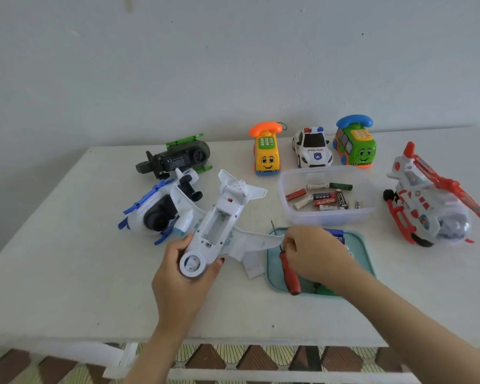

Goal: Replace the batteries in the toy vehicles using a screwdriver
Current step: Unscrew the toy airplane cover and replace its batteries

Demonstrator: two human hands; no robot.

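My left hand (pixel 178 275) grips the nose end of a white toy airplane (pixel 225 220), which is turned belly up. Its battery compartment (pixel 216 225) is open and looks empty. A small white cover piece (pixel 254 266) lies on the table under the wing. My right hand (pixel 313 253) hovers over a teal tray (pixel 367 253). Its fingertips pinch the neck of a red-handled screwdriver (pixel 290 274), which lies slanted across the tray's left side. Blue batteries (pixel 334 233) show just past my knuckles.
A clear tub (pixel 284 189) holding several batteries stands behind the tray. Around it are a white and blue helicopter (pixel 161 206), a dark green helicopter (pixel 175 159), a yellow phone car (pixel 266 151), a police car (pixel 312 148), a green phone car (pixel 355 142) and a red and white helicopter (pixel 424 195).
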